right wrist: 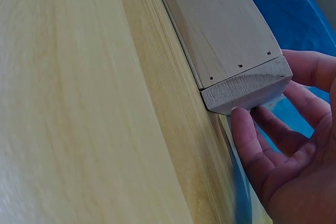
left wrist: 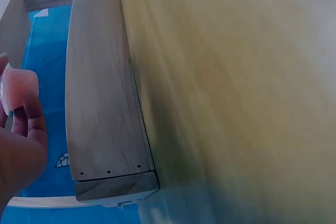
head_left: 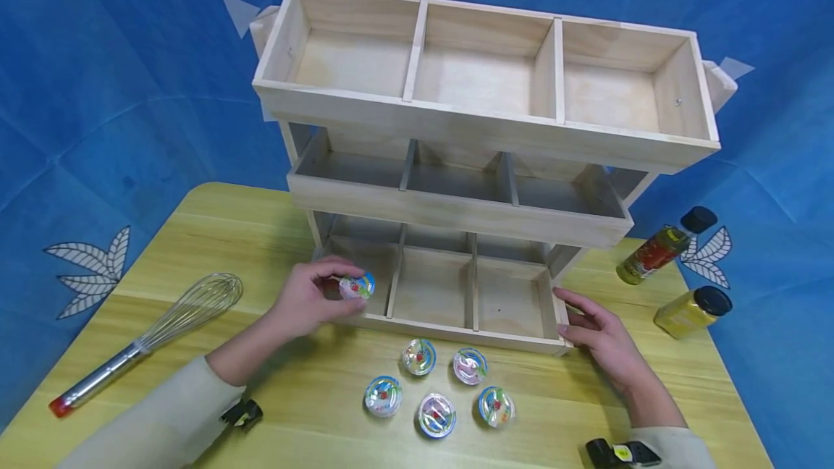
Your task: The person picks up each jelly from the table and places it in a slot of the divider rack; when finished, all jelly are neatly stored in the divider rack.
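Note:
A small jelly cup (head_left: 357, 286) with a printed film lid is pinched between the thumb and fingers of my left hand (head_left: 311, 294). That hand is at the left compartment of the shelf's bottom tier (head_left: 433, 288). In the left wrist view the cup (left wrist: 21, 88) shows a pinkish body. My right hand (head_left: 602, 339) touches the right end of the bottom tier, thumb and fingertips at its front corner. The right wrist view shows the fingers relaxed around the wooden end (right wrist: 247, 88). Several more jelly cups (head_left: 437, 415) lie lid up on the table before the shelf.
The wooden shelf (head_left: 456, 201) has three tiers, each split into three compartments. A whisk (head_left: 189, 310) lies on the table (head_left: 313, 411) at the left. At the right are a dark-capped bottle (head_left: 658, 252) and a yellow jar (head_left: 684, 313). Blue cloth (head_left: 130, 56) hangs behind.

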Motion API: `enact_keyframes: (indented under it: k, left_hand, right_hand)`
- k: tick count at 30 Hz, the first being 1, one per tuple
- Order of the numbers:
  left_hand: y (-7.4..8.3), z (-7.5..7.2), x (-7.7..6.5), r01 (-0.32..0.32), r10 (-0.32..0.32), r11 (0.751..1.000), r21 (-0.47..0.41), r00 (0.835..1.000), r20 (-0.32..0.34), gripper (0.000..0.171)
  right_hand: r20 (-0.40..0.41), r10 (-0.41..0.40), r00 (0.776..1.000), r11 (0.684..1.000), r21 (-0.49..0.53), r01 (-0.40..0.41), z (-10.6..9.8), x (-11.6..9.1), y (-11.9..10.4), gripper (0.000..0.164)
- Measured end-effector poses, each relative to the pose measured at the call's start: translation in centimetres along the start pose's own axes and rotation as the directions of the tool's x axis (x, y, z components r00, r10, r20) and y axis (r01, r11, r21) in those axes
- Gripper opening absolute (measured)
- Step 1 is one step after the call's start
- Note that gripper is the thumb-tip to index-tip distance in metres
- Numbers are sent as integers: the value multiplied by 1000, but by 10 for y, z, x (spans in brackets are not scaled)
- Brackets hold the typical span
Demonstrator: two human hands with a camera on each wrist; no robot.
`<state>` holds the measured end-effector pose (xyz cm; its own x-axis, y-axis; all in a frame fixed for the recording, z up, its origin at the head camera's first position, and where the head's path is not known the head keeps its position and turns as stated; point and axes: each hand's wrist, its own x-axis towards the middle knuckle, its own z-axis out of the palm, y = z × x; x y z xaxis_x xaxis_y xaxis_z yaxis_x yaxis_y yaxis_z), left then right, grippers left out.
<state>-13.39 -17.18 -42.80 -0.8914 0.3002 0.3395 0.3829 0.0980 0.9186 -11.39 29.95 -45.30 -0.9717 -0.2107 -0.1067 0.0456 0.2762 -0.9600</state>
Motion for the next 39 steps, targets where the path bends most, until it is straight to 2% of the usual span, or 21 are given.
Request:
enact_keyframes:
  k: [3,6,10,13,16,19,23,27,32,36,39]
  left_hand:
    - [-3,0,8,39,-38,999,18,999,-29,35]
    - [-8,-1,15,112,-108,992,51,992,-72,35]
    - [-16,0,23,227,-220,973,48,968,-118,38]
    - [-21,2,27,275,-268,961,39,954,-132,39]
    - [-24,5,33,295,-286,954,52,949,-130,40]
    - [-26,10,40,307,-292,946,106,947,-130,40]
    - [-30,15,46,340,-310,914,220,938,-157,40]
    - [-35,17,49,362,-324,892,270,930,-176,40]
    - [-41,19,51,361,-327,888,285,931,-161,41]
    - [-45,22,54,390,-364,883,260,920,-146,42]
    - [-48,23,55,391,-369,885,251,920,-133,42]
  right_hand:
    - [0,9,1000,1000,-6,-9,0,0,-1,61]
    - [-1,11,1000,1000,-12,-11,-1,1,-2,60]
    - [-6,11,1000,1000,-14,-11,-1,2,-1,60]
    - [-3,11,1000,1000,-15,-11,-2,4,-1,60]
    - [-3,11,1000,1000,-17,-11,-1,4,0,60]
    - [-7,9,1000,1000,-18,-10,-1,4,1,60]
    - [-5,9,1000,1000,-16,-9,-1,4,2,60]
    - [0,6,1000,1000,-7,-6,0,4,3,60]
    - [-5,3,1000,1000,7,-3,0,2,3,59]
    - [-9,-5,1000,1000,9,5,0,1,2,59]
    - [-8,-13,1000,1000,10,13,0,1,2,59]
